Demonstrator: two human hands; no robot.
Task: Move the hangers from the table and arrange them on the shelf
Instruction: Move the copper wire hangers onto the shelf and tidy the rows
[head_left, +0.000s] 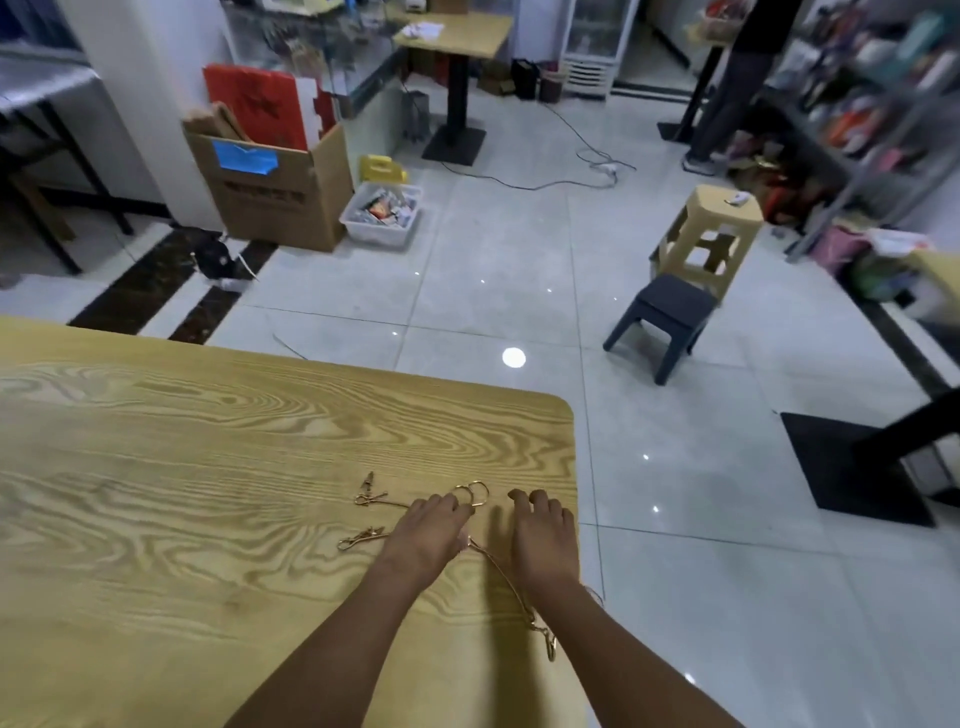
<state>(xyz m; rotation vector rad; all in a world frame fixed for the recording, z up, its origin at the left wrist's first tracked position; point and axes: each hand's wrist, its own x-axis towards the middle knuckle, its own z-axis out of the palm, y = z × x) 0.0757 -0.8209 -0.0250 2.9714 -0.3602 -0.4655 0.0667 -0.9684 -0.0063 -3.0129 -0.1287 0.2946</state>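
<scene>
Nearest, we see both forearms reaching over the table (208, 467), pale laminate with bold printed wood grain and a rounded corner. The left hand (431, 530) lies palm down on the hangers (498, 577), fingers curled over the wire near the hooks; whether it grips or merely presses we cannot tell. The right hand (543, 530) rests just beside it, fingers bent, seemingly holding nothing. The hangers are thin gold wire with small clips at the ends, stacked near the table's right edge, round hooks (475, 491) pointing away from us. We judge the chief risk to be tangling: slender wire and protruding clips could snag one another on lifting, and a clip end already overhangs the edge, so a careless drag might tip a hanger onto the glossy tiled floor. Farther off stand a grey stool (662, 322) and a beige stool (711, 228). The shelf (883, 104), metal-framed and crowded with goods, stands well apart at far right.
</scene>
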